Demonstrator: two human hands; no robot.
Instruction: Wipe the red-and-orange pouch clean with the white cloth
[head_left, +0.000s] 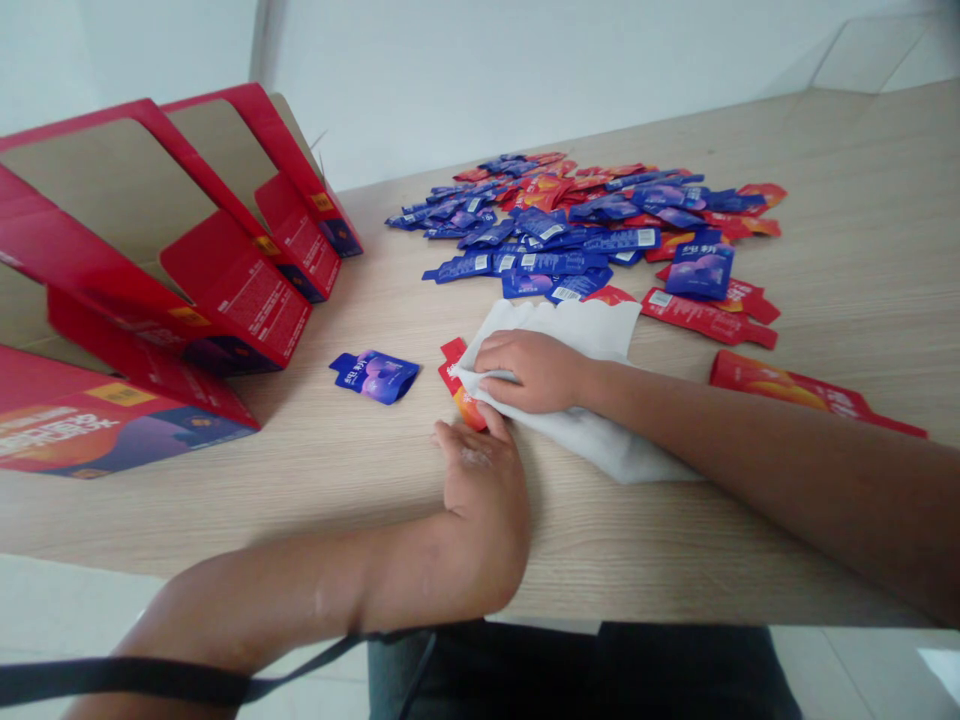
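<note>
My right hand (529, 370) is closed on a thin white cloth (577, 325), its fingers bunching the left corner over a red sachet (471, 408). Part of that sachet is hidden beneath the cloth. Against its near edge rests my left hand (484, 465), thumb and a finger apart, with the other fingers out of sight. A blue-purple sachet (375, 377) lies flat on the table, left of both hands. Beyond the cloth is a loose heap of blue sachets (540, 262) and red sachets (551, 190).
Three open red cartons (251, 310) stand in a row at the left. At the right a larger red pouch (787, 385) lies partly behind my right forearm. The wooden table (300, 500) meets a white wall (525, 80) at the back. A black strap (150, 680) crosses the lower left.
</note>
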